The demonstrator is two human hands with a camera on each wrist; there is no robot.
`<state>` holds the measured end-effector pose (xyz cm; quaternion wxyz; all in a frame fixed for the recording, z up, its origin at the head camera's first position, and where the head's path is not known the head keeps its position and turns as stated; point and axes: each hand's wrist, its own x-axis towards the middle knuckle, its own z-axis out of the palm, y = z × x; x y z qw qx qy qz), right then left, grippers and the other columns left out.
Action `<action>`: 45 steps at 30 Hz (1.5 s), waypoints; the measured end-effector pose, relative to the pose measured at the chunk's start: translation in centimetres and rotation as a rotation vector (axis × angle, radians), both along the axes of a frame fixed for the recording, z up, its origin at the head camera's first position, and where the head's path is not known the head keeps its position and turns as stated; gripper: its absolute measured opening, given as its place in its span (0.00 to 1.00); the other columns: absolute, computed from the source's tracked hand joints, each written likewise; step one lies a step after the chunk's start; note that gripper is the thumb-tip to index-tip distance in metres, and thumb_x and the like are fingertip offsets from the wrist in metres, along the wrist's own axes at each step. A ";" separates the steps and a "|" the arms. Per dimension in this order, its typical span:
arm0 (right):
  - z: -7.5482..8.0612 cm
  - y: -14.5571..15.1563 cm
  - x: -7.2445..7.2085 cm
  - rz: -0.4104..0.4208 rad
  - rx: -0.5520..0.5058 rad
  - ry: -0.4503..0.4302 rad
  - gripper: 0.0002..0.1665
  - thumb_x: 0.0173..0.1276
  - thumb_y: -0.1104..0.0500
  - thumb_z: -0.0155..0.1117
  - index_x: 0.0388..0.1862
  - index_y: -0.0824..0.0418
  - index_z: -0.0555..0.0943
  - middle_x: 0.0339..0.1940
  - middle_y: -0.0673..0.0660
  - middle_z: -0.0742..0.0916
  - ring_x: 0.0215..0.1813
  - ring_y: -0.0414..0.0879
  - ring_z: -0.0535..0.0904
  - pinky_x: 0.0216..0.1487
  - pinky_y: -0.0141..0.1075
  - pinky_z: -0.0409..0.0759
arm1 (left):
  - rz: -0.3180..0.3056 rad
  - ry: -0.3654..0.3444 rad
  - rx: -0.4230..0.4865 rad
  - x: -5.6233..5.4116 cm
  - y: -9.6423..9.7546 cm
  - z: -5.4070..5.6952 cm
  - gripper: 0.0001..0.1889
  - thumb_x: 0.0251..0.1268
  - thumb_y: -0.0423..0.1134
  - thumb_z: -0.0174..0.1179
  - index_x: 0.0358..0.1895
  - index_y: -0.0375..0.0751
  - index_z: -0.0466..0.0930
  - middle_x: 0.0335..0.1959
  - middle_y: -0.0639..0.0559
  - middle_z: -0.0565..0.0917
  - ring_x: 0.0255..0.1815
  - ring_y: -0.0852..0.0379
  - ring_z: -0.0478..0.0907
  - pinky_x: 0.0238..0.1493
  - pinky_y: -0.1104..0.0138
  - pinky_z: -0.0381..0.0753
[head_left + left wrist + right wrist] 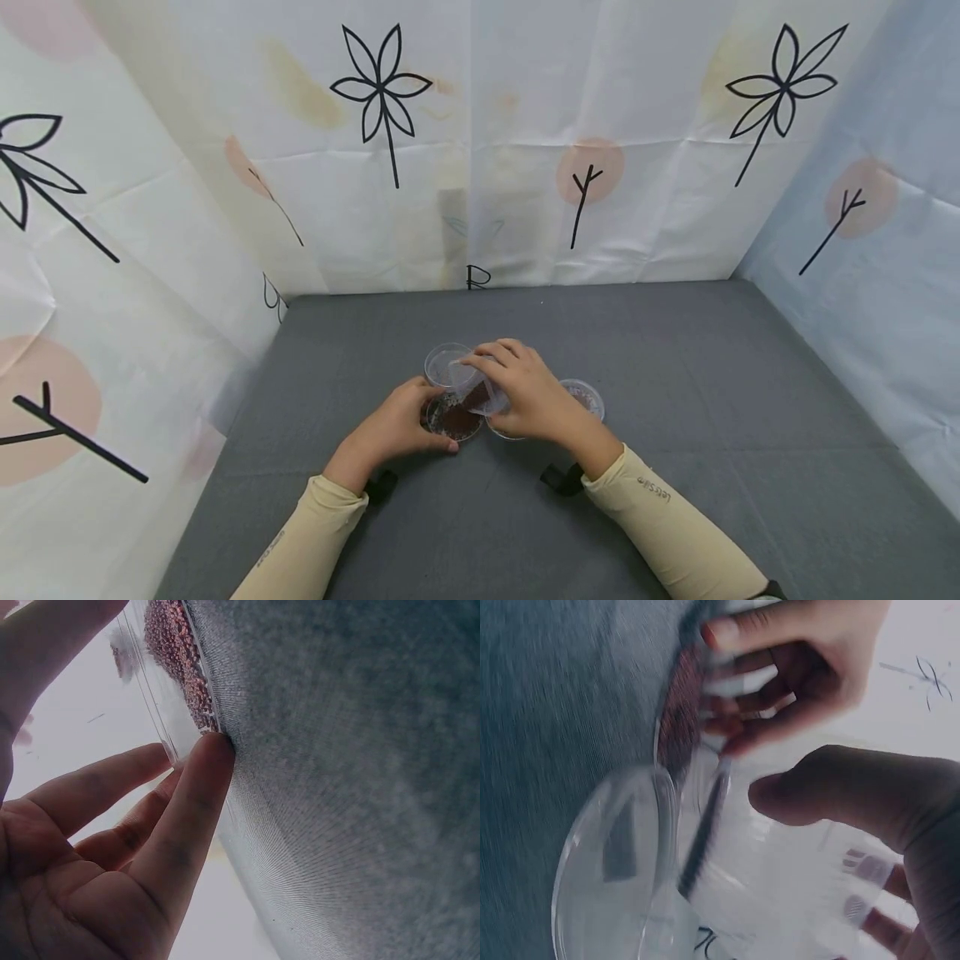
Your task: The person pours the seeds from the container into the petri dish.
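Note:
My left hand [393, 425] holds a round clear petri dish [455, 419] by its sides, thumb at the near edge and fingers at the far left. Reddish-brown granules [176, 652] lie inside that dish, which rests on the grey cloth. Above its right side my right hand [532, 396] grips a clear plastic cup [491, 404], tilted to the left. More brown granules [476, 395] sit low in the cup near its lip. In the right wrist view the cup [780, 870] looks blurred, with the thumb on one side and fingertips behind it.
A clear round dish or lid [448, 360] lies just beyond the held dish. Another dish [587, 395] with pale contents is right of my right hand. Beneath that hand shows part of a further rim [504, 432]. Patterned white cloth walls [510, 208] enclose the grey table [480, 533].

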<state>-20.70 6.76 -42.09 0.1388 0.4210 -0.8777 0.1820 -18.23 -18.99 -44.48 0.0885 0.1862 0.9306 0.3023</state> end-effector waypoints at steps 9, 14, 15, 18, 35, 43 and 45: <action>2.0 4.1 -2.2 -0.147 -0.227 -0.286 0.56 0.53 0.54 0.88 0.78 0.58 0.70 0.73 0.58 0.78 0.72 0.58 0.75 0.70 0.57 0.77 | 0.005 0.000 0.009 0.0 0.2 -0.2 0.49 0.49 0.51 0.86 0.74 0.31 0.76 0.66 0.38 0.79 0.62 0.44 0.79 0.61 0.48 0.81; 3.0 8.4 -3.7 -0.248 -0.378 -0.414 0.59 0.54 0.58 0.88 0.81 0.60 0.65 0.76 0.63 0.75 0.72 0.63 0.74 0.66 0.56 0.81 | -0.004 0.008 -0.002 -0.1 0.2 -0.3 0.49 0.49 0.51 0.86 0.73 0.31 0.76 0.64 0.38 0.80 0.60 0.46 0.79 0.60 0.49 0.81; 3.1 9.4 -4.0 -0.277 -0.389 -0.433 0.60 0.55 0.58 0.87 0.82 0.60 0.63 0.77 0.64 0.73 0.74 0.64 0.73 0.66 0.57 0.81 | -0.006 0.008 -0.003 -0.1 0.2 -0.4 0.49 0.49 0.51 0.86 0.73 0.31 0.76 0.64 0.38 0.80 0.59 0.47 0.79 0.59 0.50 0.81; 3.0 12.2 -4.7 -0.350 -0.381 -0.487 0.61 0.60 0.57 0.85 0.86 0.60 0.59 0.79 0.68 0.70 0.77 0.68 0.69 0.68 0.60 0.80 | -0.004 0.011 -0.002 -0.1 0.2 -0.4 0.49 0.49 0.51 0.86 0.73 0.31 0.76 0.63 0.38 0.80 0.56 0.48 0.79 0.57 0.51 0.81; -0.1 18.0 -6.4 -0.374 -0.341 -0.696 0.57 0.69 0.55 0.79 0.88 0.59 0.57 0.81 0.72 0.68 0.79 0.75 0.63 0.65 0.65 0.79 | 0.016 0.001 0.018 0.0 0.1 -0.4 0.49 0.47 0.50 0.87 0.73 0.32 0.77 0.64 0.38 0.80 0.56 0.48 0.80 0.57 0.51 0.82; -0.5 17.9 -6.4 -0.373 -0.279 -0.696 0.56 0.70 0.54 0.77 0.87 0.62 0.56 0.80 0.73 0.67 0.78 0.76 0.65 0.62 0.65 0.80 | 0.020 -0.016 0.012 0.0 0.0 -0.3 0.50 0.48 0.50 0.87 0.74 0.33 0.76 0.64 0.40 0.80 0.51 0.52 0.80 0.54 0.53 0.83; -0.4 17.8 -6.4 -0.367 -0.258 -0.691 0.56 0.70 0.54 0.77 0.87 0.63 0.55 0.80 0.75 0.66 0.77 0.77 0.64 0.63 0.66 0.79 | 0.017 -0.016 0.011 -0.1 0.1 -0.3 0.49 0.48 0.50 0.87 0.74 0.33 0.76 0.63 0.40 0.80 0.50 0.52 0.80 0.53 0.54 0.83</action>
